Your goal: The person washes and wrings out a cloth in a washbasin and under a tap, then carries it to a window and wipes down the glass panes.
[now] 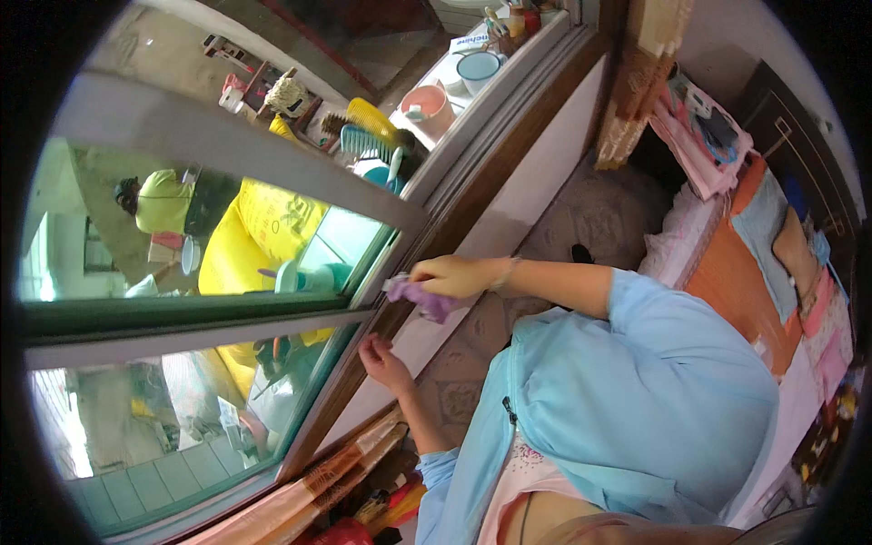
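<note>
Bunched purple cloth [431, 302] is gripped in my right hand [451, 275], its fingers closed over it. This hand is at the grey metal frame [389, 218] of a sliding window, above the brown wooden sill [477, 200]. Part of the cloth is hidden under the fingers. Lower in the view, my left hand [385, 365] is beside the sill with its fingers loosely bent and apart. I see nothing held in it, and whether it touches the wood I cannot tell. Both forearms come out of light blue sleeves.
Beyond the window panes are yellow sacks [263, 227] and a person in a yellow-green top [163, 202]. Combs [368, 141], a pink cup [427, 111] and a blue cup [479, 69] stand along the ledge. A bed with an orange cover [740, 272] is at the right; curtains [649, 73] hang beside the window.
</note>
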`<act>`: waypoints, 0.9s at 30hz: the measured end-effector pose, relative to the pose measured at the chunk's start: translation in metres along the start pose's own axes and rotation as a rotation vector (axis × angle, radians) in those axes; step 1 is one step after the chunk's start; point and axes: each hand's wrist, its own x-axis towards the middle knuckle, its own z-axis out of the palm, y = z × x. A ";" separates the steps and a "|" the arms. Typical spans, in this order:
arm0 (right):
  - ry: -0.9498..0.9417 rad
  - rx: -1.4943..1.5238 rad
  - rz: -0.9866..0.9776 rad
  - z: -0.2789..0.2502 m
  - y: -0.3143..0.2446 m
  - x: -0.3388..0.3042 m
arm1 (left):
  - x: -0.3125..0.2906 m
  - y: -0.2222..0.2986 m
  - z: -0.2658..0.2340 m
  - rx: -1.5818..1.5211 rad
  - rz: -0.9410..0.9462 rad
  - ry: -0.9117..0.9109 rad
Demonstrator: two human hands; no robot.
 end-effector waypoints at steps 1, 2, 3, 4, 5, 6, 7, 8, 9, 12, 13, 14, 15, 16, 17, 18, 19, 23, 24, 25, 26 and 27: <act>0.025 0.066 0.035 -0.030 0.021 -0.013 | -0.007 0.027 0.030 0.025 0.134 -0.005; 0.024 0.128 0.071 -0.058 0.042 -0.024 | -0.015 0.047 0.058 0.056 0.260 0.013; 0.054 0.240 0.177 -0.084 0.043 -0.036 | -0.019 0.055 0.082 0.012 0.253 -0.004; 0.077 0.344 0.294 -0.113 0.041 -0.047 | -0.022 0.060 0.110 -0.031 0.243 -0.014; 0.106 0.354 0.266 -0.139 0.045 -0.053 | -0.018 0.067 0.137 0.054 0.357 -0.054; 0.129 0.374 0.242 -0.157 0.050 -0.053 | -0.018 0.077 0.165 0.015 0.303 -0.078; 0.113 0.330 0.206 -0.173 0.044 -0.051 | -0.015 0.102 0.190 0.147 0.433 -0.063; 0.095 0.288 0.157 -0.182 0.036 -0.044 | -0.012 0.124 0.209 0.029 0.361 -0.081; 0.085 0.298 0.089 -0.184 0.034 -0.036 | -0.004 0.134 0.221 0.045 0.481 -0.064; -0.018 0.292 -0.007 -0.174 0.017 -0.003 | -0.002 0.169 0.239 0.049 0.570 0.047; -0.033 0.193 -0.048 -0.164 0.013 0.012 | -0.001 0.174 0.236 0.065 0.571 0.085; -0.040 0.099 -0.107 -0.154 0.009 0.021 | -0.005 0.178 0.231 0.096 0.597 0.130; -0.056 -0.059 -0.216 -0.148 0.007 0.032 | -0.011 0.181 0.225 0.103 0.564 0.149; -0.016 -0.246 -0.350 -0.139 0.010 0.042 | -0.016 0.181 0.218 0.106 0.532 0.163; -0.001 -0.320 -0.398 -0.130 0.006 0.049 | -0.022 0.179 0.208 0.129 0.526 0.206; 0.021 -0.391 -0.446 -0.120 0.004 0.054 | -0.027 0.174 0.197 0.169 0.496 0.218; 0.041 -0.417 -0.444 -0.113 0.003 0.057 | -0.033 0.168 0.188 0.205 0.465 0.226; 0.084 -0.534 -0.544 -0.103 0.005 0.066 | -0.043 0.149 0.143 0.334 0.367 0.376; 0.083 -0.548 -0.557 -0.103 0.004 0.067 | -0.043 0.145 0.134 0.331 0.361 0.389; 0.075 -0.555 -0.558 -0.102 0.002 0.068 | -0.040 0.140 0.125 0.337 0.349 0.439; 0.076 -0.589 -0.575 -0.101 0.000 0.069 | -0.036 0.135 0.118 0.343 0.339 0.482; 0.079 -0.621 -0.589 -0.100 -0.002 0.068 | -0.031 0.132 0.111 0.336 0.336 0.478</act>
